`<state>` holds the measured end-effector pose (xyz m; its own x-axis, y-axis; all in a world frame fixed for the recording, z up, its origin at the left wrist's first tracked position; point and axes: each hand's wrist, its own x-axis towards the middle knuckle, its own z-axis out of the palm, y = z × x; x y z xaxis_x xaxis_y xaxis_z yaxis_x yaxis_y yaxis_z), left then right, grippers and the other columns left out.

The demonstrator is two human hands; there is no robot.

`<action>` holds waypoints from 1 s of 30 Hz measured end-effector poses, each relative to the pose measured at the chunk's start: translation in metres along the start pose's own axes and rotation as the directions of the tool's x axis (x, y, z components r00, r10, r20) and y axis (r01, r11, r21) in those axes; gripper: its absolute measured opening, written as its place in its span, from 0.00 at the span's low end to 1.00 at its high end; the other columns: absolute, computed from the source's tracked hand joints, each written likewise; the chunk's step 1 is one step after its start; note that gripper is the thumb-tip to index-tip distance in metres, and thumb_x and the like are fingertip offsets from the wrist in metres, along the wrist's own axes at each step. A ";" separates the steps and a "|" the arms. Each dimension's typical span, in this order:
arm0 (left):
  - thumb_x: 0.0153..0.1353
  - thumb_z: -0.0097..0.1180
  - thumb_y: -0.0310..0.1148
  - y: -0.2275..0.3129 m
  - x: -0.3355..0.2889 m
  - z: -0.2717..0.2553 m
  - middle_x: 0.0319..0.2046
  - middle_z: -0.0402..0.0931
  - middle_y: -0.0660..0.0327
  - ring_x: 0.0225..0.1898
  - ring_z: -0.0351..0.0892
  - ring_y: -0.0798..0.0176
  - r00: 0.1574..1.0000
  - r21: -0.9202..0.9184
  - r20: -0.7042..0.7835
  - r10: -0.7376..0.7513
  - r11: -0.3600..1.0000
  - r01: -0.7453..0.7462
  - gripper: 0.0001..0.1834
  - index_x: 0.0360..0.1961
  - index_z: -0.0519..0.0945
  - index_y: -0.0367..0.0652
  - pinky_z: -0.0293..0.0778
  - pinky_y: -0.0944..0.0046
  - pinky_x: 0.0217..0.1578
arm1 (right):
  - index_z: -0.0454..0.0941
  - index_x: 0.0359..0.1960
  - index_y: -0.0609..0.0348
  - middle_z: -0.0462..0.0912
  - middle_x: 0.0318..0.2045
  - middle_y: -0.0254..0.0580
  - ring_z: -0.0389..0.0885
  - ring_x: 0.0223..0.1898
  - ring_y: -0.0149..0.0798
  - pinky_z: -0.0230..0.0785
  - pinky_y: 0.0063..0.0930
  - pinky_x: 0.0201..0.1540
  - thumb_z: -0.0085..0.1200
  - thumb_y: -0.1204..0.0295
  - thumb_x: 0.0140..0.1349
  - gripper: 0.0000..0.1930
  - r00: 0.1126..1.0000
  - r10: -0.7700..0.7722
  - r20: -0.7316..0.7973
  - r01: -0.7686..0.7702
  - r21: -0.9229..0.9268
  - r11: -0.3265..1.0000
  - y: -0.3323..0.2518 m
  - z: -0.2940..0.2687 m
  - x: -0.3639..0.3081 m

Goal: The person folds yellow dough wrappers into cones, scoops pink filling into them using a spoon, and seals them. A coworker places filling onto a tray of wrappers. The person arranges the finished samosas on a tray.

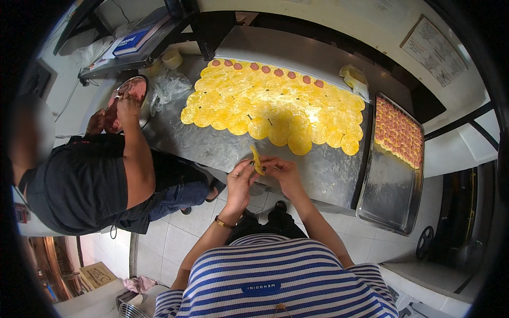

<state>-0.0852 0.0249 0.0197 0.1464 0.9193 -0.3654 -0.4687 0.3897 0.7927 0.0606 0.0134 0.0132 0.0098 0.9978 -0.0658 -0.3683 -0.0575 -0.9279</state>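
Left hand: partly closed, thumb and fingers pinching a yellow dough wrapper. Right hand: partly closed, fingers curled, fingertips meeting the same wrapper at its lower part. Neither hand is fully clenched. The wrapper stands roughly upright, seen nearly edge-on, between the fingertips of both hands; whether it is one layer or several cannot be told.

Hand position: near edge of the metal table, in front of the array of overlapping yellow wrappers laid on its surface. The held wrapper is apart from this array. Along the array's far edge runs a single row of pink meat portions.

Right of the table: a metal tray, its far part carrying closely set rows of meat-topped wrappers.

Left: a co-worker has both hands at a bowl of pink ground meat.
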 end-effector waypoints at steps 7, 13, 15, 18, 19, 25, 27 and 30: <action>0.62 0.49 0.27 -0.003 0.000 0.003 0.46 0.70 0.65 0.47 0.71 0.68 0.999 0.044 0.015 0.044 0.998 -0.044 0.08 0.40 0.77 0.39 0.72 0.65 0.45 | 0.79 0.33 0.67 0.78 0.40 0.39 0.75 0.42 0.31 0.65 0.25 0.47 0.54 0.83 0.51 0.07 1.000 0.003 0.019 -0.004 0.104 0.995 0.003 -0.008 0.002; 0.61 0.48 0.25 -0.004 0.000 0.010 0.49 0.68 0.65 0.48 0.70 0.68 0.987 0.159 0.022 0.157 0.975 -0.158 0.07 0.39 0.77 0.39 0.72 0.66 0.44 | 0.77 0.37 0.65 0.79 0.35 0.37 0.76 0.36 0.28 0.67 0.20 0.43 0.56 0.81 0.51 0.10 0.995 0.079 -0.058 -0.074 0.086 0.994 -0.007 -0.006 0.002; 0.61 0.48 0.24 -0.003 0.000 0.012 0.50 0.68 0.64 0.47 0.71 0.69 0.973 0.213 0.066 0.221 0.950 -0.231 0.06 0.38 0.77 0.38 0.72 0.67 0.44 | 0.77 0.37 0.66 0.80 0.33 0.38 0.76 0.35 0.28 0.67 0.20 0.41 0.55 0.81 0.52 0.09 0.992 0.083 -0.097 -0.082 0.012 0.997 -0.007 -0.004 0.004; 0.62 0.47 0.24 -0.001 0.001 0.013 0.49 0.69 0.63 0.45 0.72 0.70 0.955 0.221 0.141 0.262 0.932 -0.288 0.06 0.38 0.76 0.37 0.71 0.69 0.44 | 0.78 0.37 0.66 0.80 0.32 0.39 0.77 0.35 0.28 0.68 0.20 0.42 0.55 0.80 0.53 0.09 0.989 0.077 -0.125 -0.080 -0.020 0.997 -0.006 -0.003 0.007; 0.62 0.47 0.24 0.000 0.001 0.012 0.49 0.70 0.63 0.44 0.72 0.70 0.959 0.212 0.144 0.245 0.939 -0.271 0.06 0.39 0.75 0.37 0.71 0.71 0.43 | 0.78 0.37 0.66 0.80 0.32 0.39 0.77 0.35 0.29 0.68 0.20 0.42 0.55 0.80 0.54 0.09 0.990 0.068 -0.127 -0.072 -0.024 0.997 -0.006 -0.003 0.008; 0.62 0.47 0.24 0.003 0.002 0.012 0.41 0.74 0.65 0.36 0.71 0.75 0.953 0.139 0.167 0.254 0.950 -0.278 0.07 0.40 0.74 0.37 0.68 0.76 0.38 | 0.78 0.37 0.67 0.80 0.32 0.39 0.77 0.35 0.29 0.68 0.20 0.40 0.54 0.81 0.52 0.09 0.984 0.162 -0.069 -0.129 0.344 0.930 -0.005 -0.001 0.014; 0.62 0.47 0.24 0.004 0.003 0.012 0.38 0.75 0.66 0.34 0.71 0.76 0.953 0.150 0.164 0.255 0.948 -0.279 0.06 0.40 0.74 0.38 0.67 0.77 0.37 | 0.78 0.36 0.67 0.80 0.33 0.38 0.77 0.35 0.30 0.68 0.19 0.40 0.55 0.81 0.52 0.09 0.978 0.199 -0.066 -0.159 0.381 0.911 -0.005 -0.002 0.015; 0.62 0.47 0.24 0.005 0.004 0.011 0.34 0.75 0.67 0.31 0.70 0.77 0.959 0.207 0.142 0.247 0.940 -0.272 0.06 0.40 0.74 0.38 0.68 0.76 0.36 | 0.78 0.36 0.65 0.80 0.35 0.39 0.77 0.37 0.31 0.69 0.23 0.43 0.54 0.79 0.54 0.08 0.979 0.199 -0.040 -0.173 0.349 0.921 -0.002 -0.003 0.017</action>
<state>-0.0775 0.0312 0.0274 0.1488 0.9852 -0.0854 -0.3003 0.1273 0.9453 0.0647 0.0299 0.0129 -0.0269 0.9643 -0.2635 -0.6652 -0.2141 -0.7153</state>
